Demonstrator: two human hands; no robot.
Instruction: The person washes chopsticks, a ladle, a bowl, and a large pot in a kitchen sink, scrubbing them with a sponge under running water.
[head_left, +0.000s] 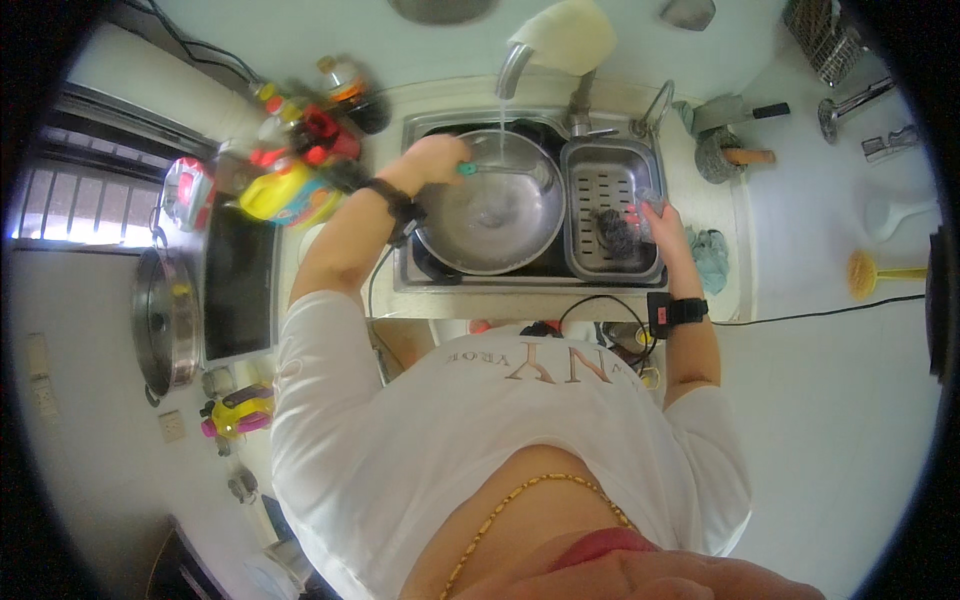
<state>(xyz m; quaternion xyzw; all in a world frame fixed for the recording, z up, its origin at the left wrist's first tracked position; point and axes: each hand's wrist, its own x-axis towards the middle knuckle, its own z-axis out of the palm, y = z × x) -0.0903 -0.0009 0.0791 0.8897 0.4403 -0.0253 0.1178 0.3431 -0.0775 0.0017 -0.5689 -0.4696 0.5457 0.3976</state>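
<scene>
My left hand (439, 161) grips a metal cooking utensil (506, 170) by its teal-tipped handle. The utensil's head lies over the right side of a large, shallow metal pan (487, 217) in the sink; its exact shape is blurred. Water runs from the faucet (514, 71) into the pan. My right hand (660, 214) is closed on a silvery-grey wad (647, 201), apparently a scrubber, at the right rim of a slotted drain basket (585, 262). Inside that basket, just left of my fingers, sits a dark steel-wool scrubber (616, 232).
Left of the sink stand a yellow detergent jug (289, 195) and several bottles. A mortar (718, 156), a cleaver (724, 112) and a crumpled teal plastic bag (709, 259) are on the right. Cables trail from both wrist bands. A yellow-handled brush (862, 274) hangs at the far right.
</scene>
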